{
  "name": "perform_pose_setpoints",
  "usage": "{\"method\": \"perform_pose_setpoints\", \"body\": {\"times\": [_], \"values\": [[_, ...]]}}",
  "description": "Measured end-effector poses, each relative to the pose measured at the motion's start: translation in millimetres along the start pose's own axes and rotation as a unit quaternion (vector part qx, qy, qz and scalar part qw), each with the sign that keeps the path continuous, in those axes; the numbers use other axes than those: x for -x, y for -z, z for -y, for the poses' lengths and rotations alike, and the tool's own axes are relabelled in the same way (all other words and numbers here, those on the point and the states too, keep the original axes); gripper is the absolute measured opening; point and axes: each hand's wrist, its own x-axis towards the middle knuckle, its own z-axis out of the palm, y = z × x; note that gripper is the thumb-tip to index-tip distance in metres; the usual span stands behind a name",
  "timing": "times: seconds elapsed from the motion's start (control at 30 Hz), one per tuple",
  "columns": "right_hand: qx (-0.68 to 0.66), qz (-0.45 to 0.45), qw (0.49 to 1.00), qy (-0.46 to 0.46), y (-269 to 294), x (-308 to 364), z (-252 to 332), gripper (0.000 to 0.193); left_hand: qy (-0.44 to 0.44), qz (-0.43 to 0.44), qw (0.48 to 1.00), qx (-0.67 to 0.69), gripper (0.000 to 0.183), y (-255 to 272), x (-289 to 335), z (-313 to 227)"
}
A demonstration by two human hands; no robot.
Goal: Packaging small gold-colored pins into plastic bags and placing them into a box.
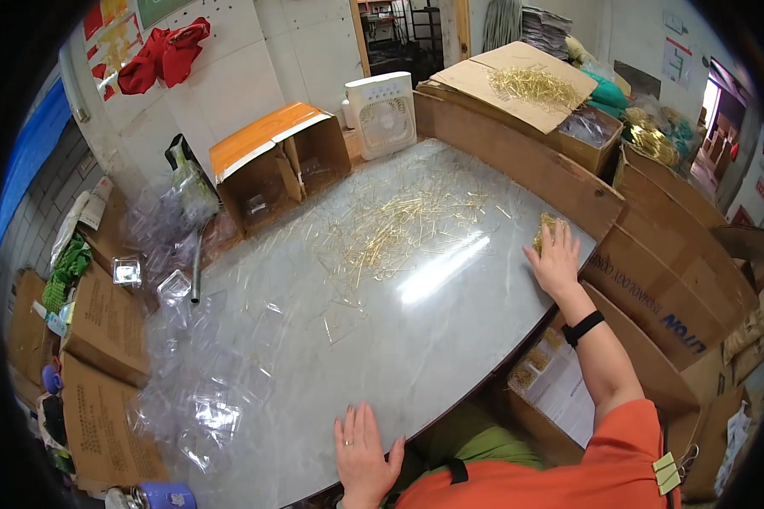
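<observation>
My left hand (366,454) rests on the near edge of the grey marbled table (331,424), its fingers stretched out and nothing in it. Over at the table's right edge, my right hand (556,257) lies with fingers extended beside a small clump of gold wire pieces (547,227). The fingers partly cover that clump, and whether they grip any of it is hidden. A loose heap of thin gold wire pieces (390,233) spreads across the middle and far part of the tabletop. Clear plastic pieces (216,407) are piled along the left side.
An orange-topped cardboard box (267,140) and a white fan (380,114) stand at the back. Cardboard (518,157) walls the far right edge; more gold wire (535,87) lies on a box beyond. A metal tube (197,267) and a purple flask (165,495) are on the left.
</observation>
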Motion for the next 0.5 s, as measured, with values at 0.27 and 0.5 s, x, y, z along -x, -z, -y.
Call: {"method": "perform_pose_setpoints", "body": {"times": [0.27,0.5], "values": [[-0.026,0.263,0.961,0.079,15,-136,-30,0.048,0.013,-0.028,0.999,0.024,0.072,4,-7,-8],[0.132,0.400,0.898,0.124,-25,-181,-8,0.031,0.038,-0.024,0.999,0.026,0.075,8,-10,-11]]}}
